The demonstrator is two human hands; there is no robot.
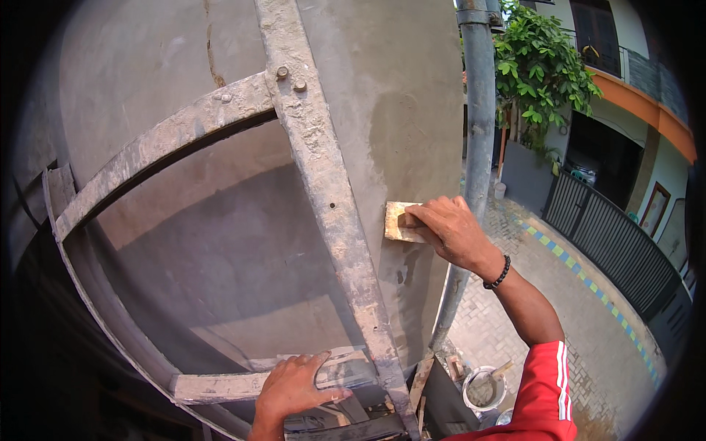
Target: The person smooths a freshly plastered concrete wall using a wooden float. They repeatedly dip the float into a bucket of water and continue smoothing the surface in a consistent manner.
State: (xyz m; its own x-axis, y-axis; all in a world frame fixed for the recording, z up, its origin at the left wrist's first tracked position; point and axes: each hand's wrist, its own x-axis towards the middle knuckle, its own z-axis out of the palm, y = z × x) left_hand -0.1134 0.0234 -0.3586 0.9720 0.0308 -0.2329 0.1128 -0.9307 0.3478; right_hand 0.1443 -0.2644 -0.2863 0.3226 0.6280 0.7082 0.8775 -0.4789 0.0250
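Observation:
My right hand (pixel 448 228) is closed on a small, pale, rectangular plastering float (pixel 397 226), which lies against the grey plastered wall (pixel 412 132) where a darker, damp-looking patch runs down. Just left of it stands a mortar-crusted upright metal bar (pixel 316 169) with bolts near its top. My left hand (pixel 294 386) is low in the view, fingers apart and slightly bent, resting at a horizontal crusted bar (pixel 213 386) of the same frame.
A curved frame member (pixel 162 147) crosses the upper left. A grey pipe (pixel 479 110) rises beside the wall's right edge. Below are a white bucket (pixel 478 389) of grey mix and a paved lane (pixel 559 309). Across it stand a dark gate (pixel 603 242), a leafy tree and houses.

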